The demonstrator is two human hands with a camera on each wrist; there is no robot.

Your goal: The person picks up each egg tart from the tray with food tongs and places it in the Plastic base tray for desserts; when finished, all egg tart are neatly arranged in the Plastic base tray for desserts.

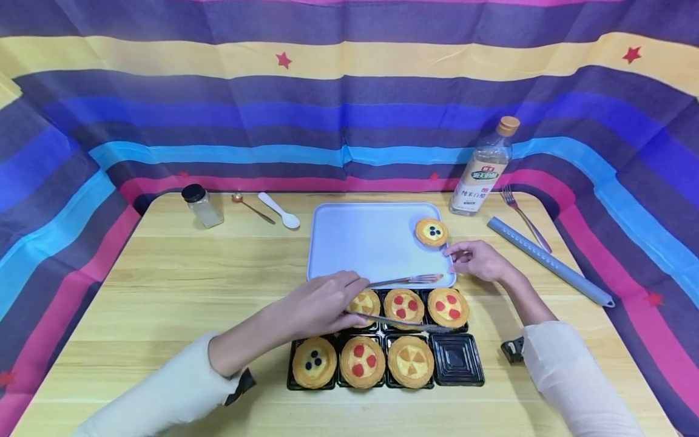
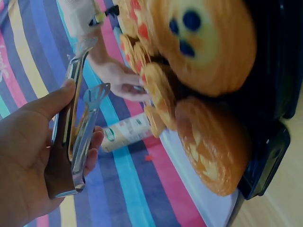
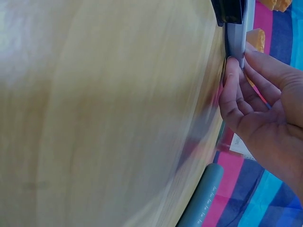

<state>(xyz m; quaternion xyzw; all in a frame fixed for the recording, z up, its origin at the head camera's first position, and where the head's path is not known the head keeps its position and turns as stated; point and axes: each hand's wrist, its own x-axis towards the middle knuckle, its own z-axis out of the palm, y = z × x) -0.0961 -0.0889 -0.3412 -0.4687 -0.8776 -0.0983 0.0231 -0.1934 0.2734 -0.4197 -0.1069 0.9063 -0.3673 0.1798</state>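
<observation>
My left hand [image 1: 326,301] grips the handle end of metal tongs [image 1: 406,281]. Their two arms are spread, one over the front rim of the white tray [image 1: 360,243], the other along the near side of the back row of tarts [image 1: 404,305]. In the left wrist view the hand [image 2: 33,156] holds the tongs [image 2: 78,118] beside the tarts [image 2: 208,42]. My right hand [image 1: 474,260] pinches the tray's front right corner; the right wrist view shows its fingers [image 3: 234,90] on the tray's edge [image 3: 235,45]. One blueberry tart [image 1: 431,232] lies on the tray.
A black compartment tray [image 1: 455,359] holds several tarts, with its front right cell empty. A vinegar bottle [image 1: 485,170], a fork [image 1: 523,217] and a grey roll [image 1: 548,261] are at the back right. A spice jar [image 1: 202,206] and two spoons [image 1: 278,210] are at the back left.
</observation>
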